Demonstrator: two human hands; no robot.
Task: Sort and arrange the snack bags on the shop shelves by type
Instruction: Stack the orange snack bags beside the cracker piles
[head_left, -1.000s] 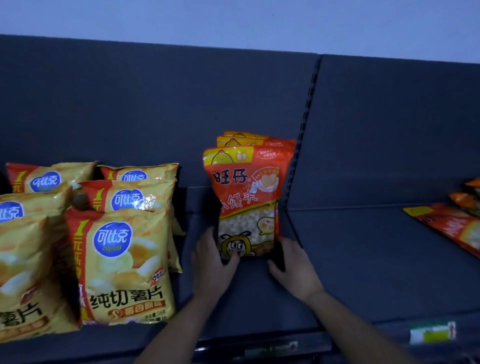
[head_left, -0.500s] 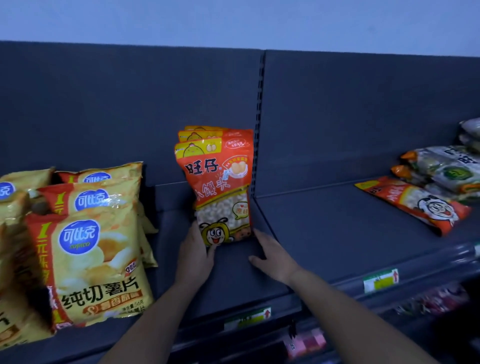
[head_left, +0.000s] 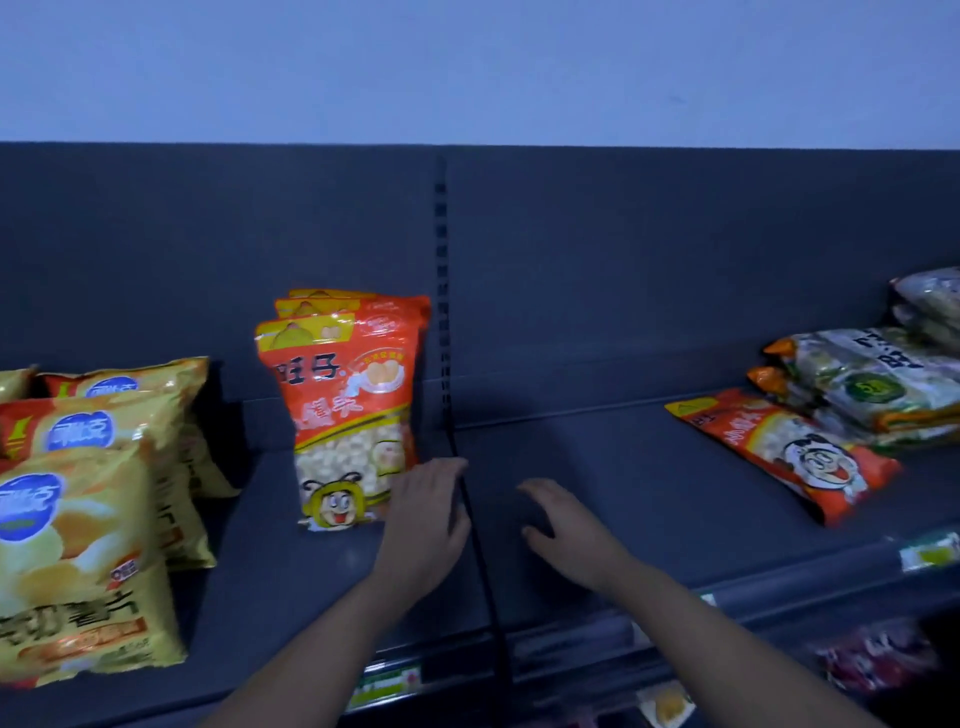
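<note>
Just to the left of the left grip (head_left: 426, 519), three red Wangzai snack bags (head_left: 348, 405) are standing upright in a row, front to back, on the dark shelf (head_left: 649, 493), and the front one is showing a cartoon face near its bottom edge. That grip is reaching forward with its fingers straight and loose, holding nothing. Its fingertips are sitting right by the front bag's lower right corner, though whether they are touching it cannot be told. Close on its right, the right grip (head_left: 566, 525) is hovering palm down over bare shelf, fingers relaxed and slightly bent, also holding nothing. Between the two grips a black seam in the shelf is running back to the slotted upright (head_left: 441, 312) behind them. Well to the right of the right grip, a single red Wangzai bag (head_left: 779, 457) is lying flat, face up, and just beyond it a stack of pale bags with orange corners (head_left: 872, 389) is lying at the right edge of the view. Far to the left of the left grip, yellow Copico potato chip bags (head_left: 88, 545) are leaning in overlapping rows. Below the grips, price tags (head_left: 387, 680) are hanging on the shelf's front rail.
</note>
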